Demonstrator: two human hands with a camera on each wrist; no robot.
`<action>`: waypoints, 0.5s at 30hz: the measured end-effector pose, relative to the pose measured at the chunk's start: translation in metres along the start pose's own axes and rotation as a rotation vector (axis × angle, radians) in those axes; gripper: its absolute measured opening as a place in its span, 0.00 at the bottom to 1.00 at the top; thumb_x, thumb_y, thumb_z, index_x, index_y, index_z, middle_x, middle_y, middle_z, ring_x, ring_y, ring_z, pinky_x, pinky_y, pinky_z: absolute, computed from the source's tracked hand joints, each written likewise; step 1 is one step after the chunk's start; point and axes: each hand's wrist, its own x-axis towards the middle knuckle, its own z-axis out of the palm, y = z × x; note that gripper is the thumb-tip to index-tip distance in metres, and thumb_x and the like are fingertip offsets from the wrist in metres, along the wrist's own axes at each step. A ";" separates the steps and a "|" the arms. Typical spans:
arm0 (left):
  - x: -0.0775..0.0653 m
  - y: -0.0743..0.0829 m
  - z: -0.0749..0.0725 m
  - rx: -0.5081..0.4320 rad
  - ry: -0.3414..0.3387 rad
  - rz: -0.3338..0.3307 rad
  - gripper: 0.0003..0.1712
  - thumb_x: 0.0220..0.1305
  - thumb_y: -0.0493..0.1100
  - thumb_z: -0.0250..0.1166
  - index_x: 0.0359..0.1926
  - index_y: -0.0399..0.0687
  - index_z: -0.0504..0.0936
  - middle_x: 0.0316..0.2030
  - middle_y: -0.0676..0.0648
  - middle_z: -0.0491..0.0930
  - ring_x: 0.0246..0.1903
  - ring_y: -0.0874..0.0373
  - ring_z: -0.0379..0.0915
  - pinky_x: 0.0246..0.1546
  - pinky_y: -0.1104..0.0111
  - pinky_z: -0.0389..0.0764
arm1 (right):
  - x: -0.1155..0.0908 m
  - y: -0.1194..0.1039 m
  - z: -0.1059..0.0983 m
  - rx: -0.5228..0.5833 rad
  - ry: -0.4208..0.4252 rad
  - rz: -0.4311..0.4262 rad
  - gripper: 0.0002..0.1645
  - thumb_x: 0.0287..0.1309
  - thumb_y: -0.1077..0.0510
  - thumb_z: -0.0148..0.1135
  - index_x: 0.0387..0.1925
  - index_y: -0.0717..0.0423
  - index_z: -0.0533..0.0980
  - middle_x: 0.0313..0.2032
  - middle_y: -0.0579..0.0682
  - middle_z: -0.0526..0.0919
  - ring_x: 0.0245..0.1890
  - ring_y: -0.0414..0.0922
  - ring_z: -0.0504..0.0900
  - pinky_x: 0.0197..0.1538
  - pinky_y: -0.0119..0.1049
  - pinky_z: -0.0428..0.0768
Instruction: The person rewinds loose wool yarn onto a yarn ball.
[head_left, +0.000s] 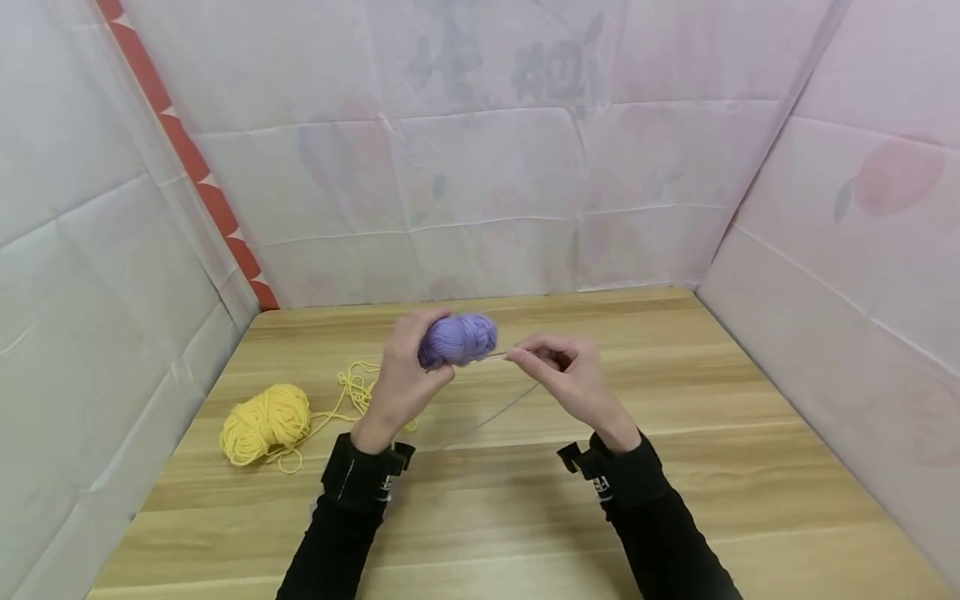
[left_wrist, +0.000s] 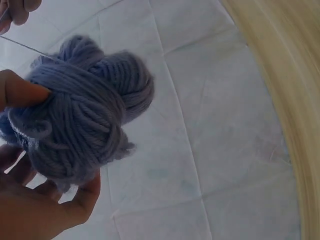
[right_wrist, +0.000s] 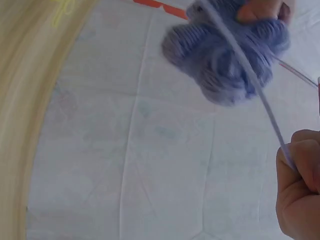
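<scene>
A ball of purple yarn is held up above the wooden table by my left hand. In the left wrist view, the thumb presses on one side of the purple yarn and the fingers curl round beneath it. My right hand pinches a strand of purple yarn to the right of the ball. One stretch of it runs taut to the ball, and another hangs slanting down to the left. The right wrist view shows the strand passing into the curled fingers of the right hand.
On the table at the left lies a ball of yellow yarn. Its loose yellow strands spread rightward, partly behind the left hand. White patterned sheeting walls the table at the back and both sides.
</scene>
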 end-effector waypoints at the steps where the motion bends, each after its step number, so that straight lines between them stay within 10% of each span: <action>1: 0.000 0.000 0.000 0.007 -0.028 0.007 0.40 0.38 0.24 0.67 0.59 0.42 0.74 0.51 0.40 0.77 0.51 0.47 0.70 0.52 0.54 0.76 | 0.000 -0.001 -0.002 -0.004 0.007 -0.001 0.05 0.59 0.71 0.60 0.34 0.64 0.81 0.14 0.46 0.58 0.15 0.39 0.53 0.19 0.33 0.54; 9: -0.003 0.003 -0.002 -0.116 -0.274 0.066 0.36 0.36 0.23 0.68 0.52 0.45 0.77 0.50 0.46 0.80 0.52 0.53 0.72 0.56 0.59 0.75 | 0.001 -0.001 -0.007 -0.038 0.079 -0.002 0.03 0.58 0.70 0.62 0.33 0.66 0.81 0.14 0.44 0.58 0.14 0.38 0.54 0.17 0.33 0.54; 15: -0.004 0.008 -0.009 -0.410 -0.405 0.065 0.34 0.37 0.20 0.61 0.50 0.44 0.75 0.51 0.44 0.77 0.53 0.56 0.72 0.56 0.65 0.77 | 0.002 0.008 -0.002 -0.035 0.143 0.023 0.03 0.57 0.67 0.64 0.34 0.64 0.82 0.15 0.40 0.60 0.15 0.36 0.56 0.18 0.32 0.55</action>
